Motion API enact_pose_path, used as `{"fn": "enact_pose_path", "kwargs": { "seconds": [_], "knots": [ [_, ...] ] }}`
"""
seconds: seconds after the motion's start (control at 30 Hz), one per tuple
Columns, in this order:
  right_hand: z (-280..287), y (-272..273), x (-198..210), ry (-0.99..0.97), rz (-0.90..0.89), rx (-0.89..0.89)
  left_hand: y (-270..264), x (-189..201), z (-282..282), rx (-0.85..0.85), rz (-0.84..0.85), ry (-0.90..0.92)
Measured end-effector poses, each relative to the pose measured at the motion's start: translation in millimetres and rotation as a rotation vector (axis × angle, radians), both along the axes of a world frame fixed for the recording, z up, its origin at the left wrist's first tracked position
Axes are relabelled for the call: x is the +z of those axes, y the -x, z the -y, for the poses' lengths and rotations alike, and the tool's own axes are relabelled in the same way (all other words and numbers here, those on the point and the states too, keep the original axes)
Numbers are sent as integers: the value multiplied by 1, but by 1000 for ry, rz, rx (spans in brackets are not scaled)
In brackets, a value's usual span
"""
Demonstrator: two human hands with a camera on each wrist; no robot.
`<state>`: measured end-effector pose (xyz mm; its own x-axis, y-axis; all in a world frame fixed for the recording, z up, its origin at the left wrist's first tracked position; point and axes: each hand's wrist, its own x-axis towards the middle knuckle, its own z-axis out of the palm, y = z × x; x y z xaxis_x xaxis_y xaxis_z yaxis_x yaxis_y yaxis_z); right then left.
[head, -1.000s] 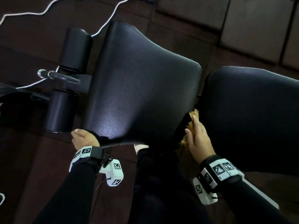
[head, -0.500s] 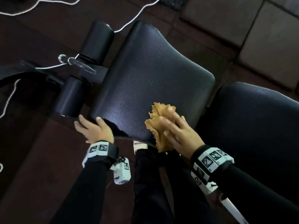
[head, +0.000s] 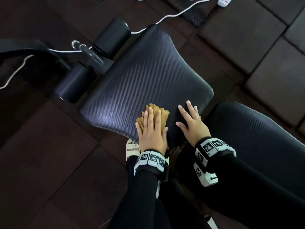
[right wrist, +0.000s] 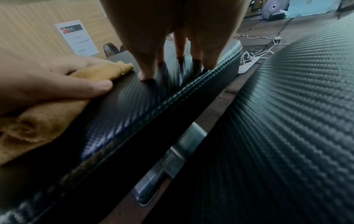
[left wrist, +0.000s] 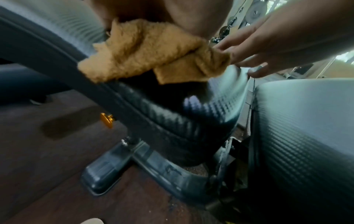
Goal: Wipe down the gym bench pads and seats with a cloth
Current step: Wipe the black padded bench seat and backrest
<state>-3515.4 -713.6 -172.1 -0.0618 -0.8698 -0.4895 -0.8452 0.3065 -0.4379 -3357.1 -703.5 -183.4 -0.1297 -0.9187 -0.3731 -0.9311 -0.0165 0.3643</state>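
Observation:
A crumpled tan cloth [head: 163, 115] lies near the front edge of the black textured seat pad [head: 148, 76]. My left hand [head: 151, 124] presses flat on it with straight fingers. In the left wrist view the cloth [left wrist: 149, 53] bunches under my palm and hangs over the pad's edge. My right hand [head: 189, 119] rests beside it on the bare pad, fingers spread, close to the pad's right edge. The right wrist view shows those fingertips [right wrist: 147, 74] touching the pad and my left hand [right wrist: 47, 78] on the cloth [right wrist: 47, 119]. The back pad [head: 255, 138] lies to the right across a narrow gap.
Two black foam rollers [head: 113, 37] [head: 72, 86] and a chrome bar [head: 89, 53] stand at the seat's far left end. A white cable [head: 173, 15] and a power strip [head: 225, 0] lie on the dark floor mats beyond. My sandalled foot [head: 132, 148] stands under the seat's front edge.
The cloth has passed from my right hand to my left, which came off the seat's left front edge. My right hand has shifted right onto the bare pad.

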Motion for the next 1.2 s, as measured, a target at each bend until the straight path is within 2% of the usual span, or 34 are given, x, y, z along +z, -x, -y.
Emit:
{"fn": "enact_pose_path", "kwargs": {
  "seconds": [0.07,0.27,0.37,0.43,0.63,0.77,0.9,1.07,1.2],
  "knots": [
    [0,-1,0,13,-2,-10,-8,-2,-4,111,-73,52],
    [-3,-2,-2,21,-9,-12,-15,-12,-37,708,-340,168],
    [-3,-4,-3,29,-19,-7,-5,-21,-55,947,-557,45],
    [-5,-4,-3,43,-43,-8,2,-27,-65,1059,-641,-47],
    [-6,-14,-2,74,-76,-62,-5,-31,-53,1084,-664,43],
    [1,-30,-1,57,-100,-46,-50,-38,-5,1213,-598,93],
    [12,-59,2,91,-72,64,-99,-39,43,1355,-556,267],
    [31,-92,-1,34,-73,178,-104,-39,38,1365,-587,110],
    [36,-99,-6,-21,-77,148,-96,-30,28,1359,-617,18]
  ]
}}
